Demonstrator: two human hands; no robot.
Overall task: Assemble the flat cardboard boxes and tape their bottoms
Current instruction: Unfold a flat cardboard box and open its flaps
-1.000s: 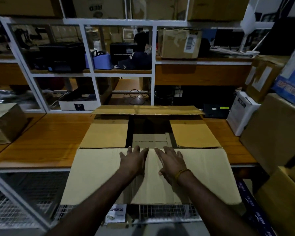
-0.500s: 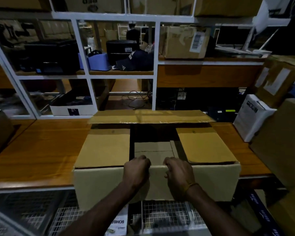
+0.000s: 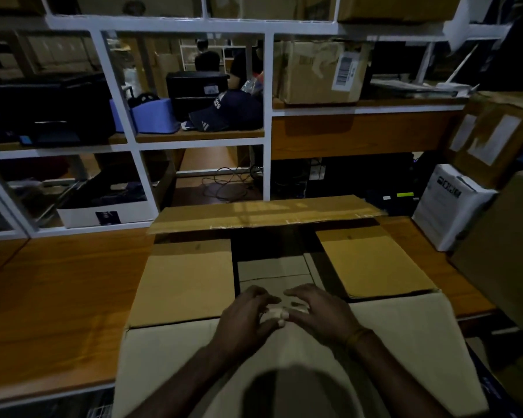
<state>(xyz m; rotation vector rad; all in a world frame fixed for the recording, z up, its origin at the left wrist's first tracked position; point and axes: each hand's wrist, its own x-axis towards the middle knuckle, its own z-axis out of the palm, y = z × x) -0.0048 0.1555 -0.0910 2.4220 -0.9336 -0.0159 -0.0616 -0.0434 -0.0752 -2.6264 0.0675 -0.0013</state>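
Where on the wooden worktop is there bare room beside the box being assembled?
Left of the open brown cardboard box, the wooden worktop lies bare out to the white shelf frame. Right of the box only a narrow strip remains, hemmed by the white carton and stacked brown cartons. Both hands occupy the near flap.

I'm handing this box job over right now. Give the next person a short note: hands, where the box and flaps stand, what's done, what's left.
Left hand and right hand: side by side at the upper edge of the near flap, fingers curled over it; how firm the hold is cannot be told.
Cardboard box: opened up, standing on the wooden bench.
Done: the left side flap and right side flap are folded in, roughly level.
Left: the far flap stands open, the near flap is not yet down, and the middle gap is open. No tape roll is in view; find one, close both flaps, tape the seam.
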